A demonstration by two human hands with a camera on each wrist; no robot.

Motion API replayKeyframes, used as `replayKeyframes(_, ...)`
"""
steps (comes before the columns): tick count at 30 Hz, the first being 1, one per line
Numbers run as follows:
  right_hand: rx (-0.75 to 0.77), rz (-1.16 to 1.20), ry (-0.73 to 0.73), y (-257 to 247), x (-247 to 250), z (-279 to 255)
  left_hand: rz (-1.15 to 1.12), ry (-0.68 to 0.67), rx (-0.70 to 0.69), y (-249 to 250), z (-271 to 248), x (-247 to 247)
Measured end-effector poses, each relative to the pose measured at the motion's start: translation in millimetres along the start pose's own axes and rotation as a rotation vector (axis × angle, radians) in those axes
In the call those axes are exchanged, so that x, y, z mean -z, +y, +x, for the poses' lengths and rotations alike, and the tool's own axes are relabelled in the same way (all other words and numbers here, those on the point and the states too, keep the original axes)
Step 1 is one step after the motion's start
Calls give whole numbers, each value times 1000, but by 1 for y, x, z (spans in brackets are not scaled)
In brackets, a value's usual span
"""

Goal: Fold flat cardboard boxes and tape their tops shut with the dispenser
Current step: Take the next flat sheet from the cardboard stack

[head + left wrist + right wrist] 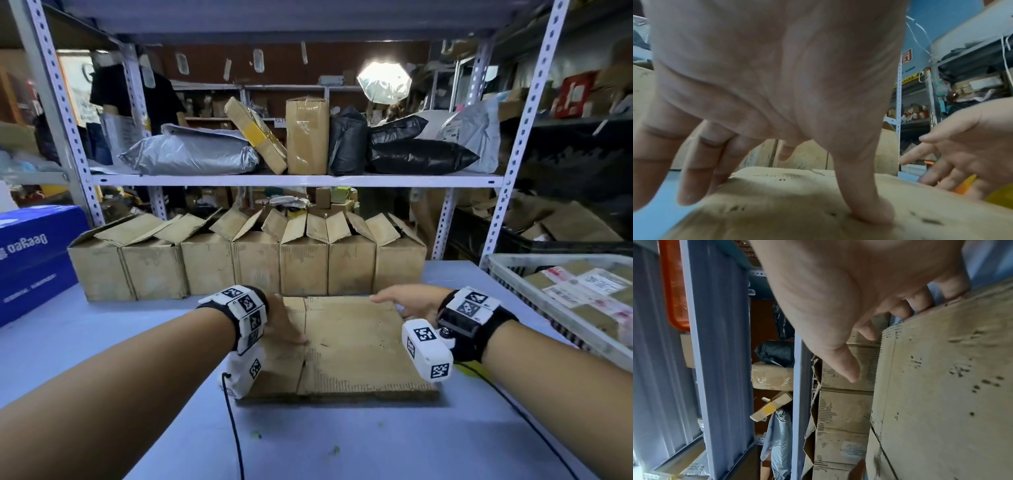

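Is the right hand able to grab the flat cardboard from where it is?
Probably yes. The right hand is already at the far right edge of the flat cardboard, fingers touching that edge, nothing between. The left hand presses the other side down.

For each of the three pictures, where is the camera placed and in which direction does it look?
Head: worn on the head, looking forward and down at the flat cardboard box on the table; both forearms show.
Left wrist: under the left hand, looking along it; the thumb presses the cardboard.
Right wrist: under the right hand, rolled sideways; fingertips touch the cardboard's edge.
Shared: all three show the flat box; head and right wrist show the row of open boxes.
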State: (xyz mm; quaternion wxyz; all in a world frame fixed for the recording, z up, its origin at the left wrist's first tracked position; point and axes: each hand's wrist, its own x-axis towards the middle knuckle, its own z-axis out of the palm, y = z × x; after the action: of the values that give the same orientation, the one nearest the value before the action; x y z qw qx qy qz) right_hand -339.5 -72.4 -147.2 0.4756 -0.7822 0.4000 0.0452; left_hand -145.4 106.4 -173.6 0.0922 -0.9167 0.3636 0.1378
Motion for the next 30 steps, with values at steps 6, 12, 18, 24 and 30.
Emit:
replayKeyframes(6, 2, 277, -3, 0, 8, -7, -487, -149, -35, -26, -20, 32)
replayKeyframes(12, 68, 409, 20, -6, 15, -24, -785, -209, -53, -47, -25, 49)
replayKeyframes(18, 146, 386, 82, -19, 3, -27, -1068, -225, -187, -55, -40, 64)
replayKeyframes(24, 115, 502, 20, -21, 5, -29, -1092, -269, -276, -52, -54, 68)
replayKeyframes(30, 179, 550, 64, -28, -3, -35, -1146, -226, -341, -46, -63, 73)
